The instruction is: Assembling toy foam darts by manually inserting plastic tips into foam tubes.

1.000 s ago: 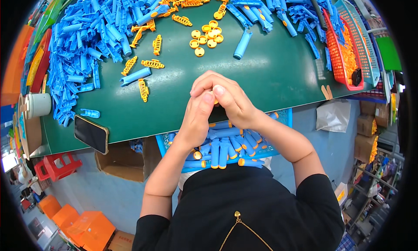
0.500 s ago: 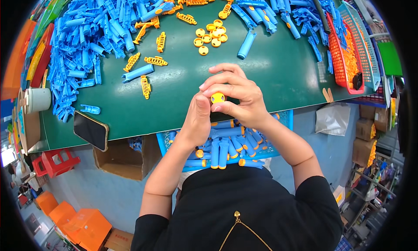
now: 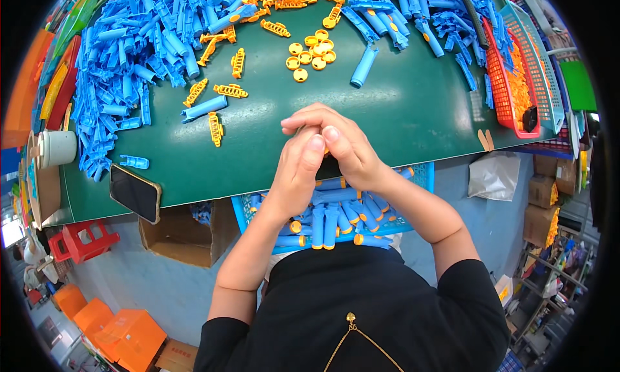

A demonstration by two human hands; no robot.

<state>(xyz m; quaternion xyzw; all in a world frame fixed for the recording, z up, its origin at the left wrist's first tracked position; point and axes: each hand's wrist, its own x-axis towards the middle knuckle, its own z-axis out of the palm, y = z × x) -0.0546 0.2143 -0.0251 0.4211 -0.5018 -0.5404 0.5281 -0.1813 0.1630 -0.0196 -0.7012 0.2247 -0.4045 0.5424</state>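
Near the centre of the frame, the left hand (image 3: pixel 296 168) and the right hand (image 3: pixel 354 151) are pressed together above the near edge of a green table (image 3: pixel 258 139), with the thumbs brought close side by side. Between them, a sliver of a yellow piece (image 3: pixel 327 152) is shown; the rest is covered by the fingers, and how it is gripped by either hand cannot be told. Just below the hands, a light-blue basket (image 3: pixel 423 175) is filled with orange-ended blue tubes (image 3: pixel 330 227). At the upper middle, yellow round caps (image 3: pixel 305 57) are gathered in a cluster, and ribbed yellow clips (image 3: pixel 216 130) are scattered to their left. The upper left is covered by a heap of blue parts (image 3: pixel 123 68). A phone (image 3: pixel 134 192) is laid at the table's edge at left. At the upper right, orange pieces (image 3: pixel 518 81) are held in a red basket (image 3: pixel 496 68).
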